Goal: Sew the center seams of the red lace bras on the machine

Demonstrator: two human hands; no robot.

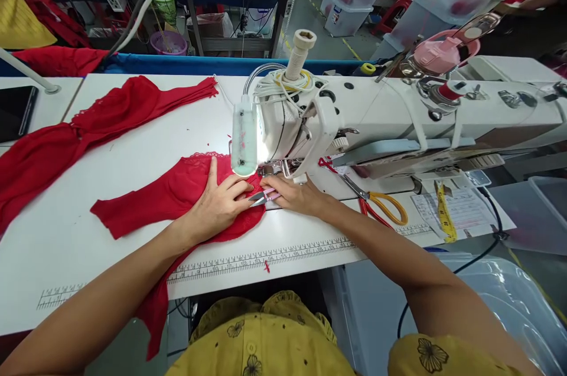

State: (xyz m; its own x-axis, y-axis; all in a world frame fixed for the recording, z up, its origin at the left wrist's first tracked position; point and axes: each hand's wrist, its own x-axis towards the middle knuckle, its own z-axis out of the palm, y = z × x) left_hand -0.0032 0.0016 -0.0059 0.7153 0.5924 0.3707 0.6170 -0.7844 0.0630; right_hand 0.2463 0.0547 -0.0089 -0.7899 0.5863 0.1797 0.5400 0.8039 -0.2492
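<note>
The red cloth [150, 202] is lying on the white table [57, 252], one edge running up to the presser foot [267, 170] of the sewing machine [363, 107]. The left hand [221, 199] is spreading over it, the index finger stretching out towards the lace edge and the other fingers bunching nearer the foot. The right hand [296, 194] is curling around the small snips [270, 195], their blades pointing left over the cloth; whether its fingertips are also pinching cloth, I cannot tell.

Guiding this seam well is probably calling for a light left palm, one that is smoothing the cup flat and steering without tugging. The right fingertips should be working beside the needle, never in line with it, and the snips' points should be facing away from the cloth, as they could be nicking the lace.

Counting up: two hands are working at one machine; one lamp [243, 140] is hanging beside it; one pair of snips and one pair of big scissors [364, 194] are showing; one tape measure [445, 219] is crossing one paper sheet [469, 208]; one phone [16, 113] is lying far left, near one long red garment [119, 107]
</note>
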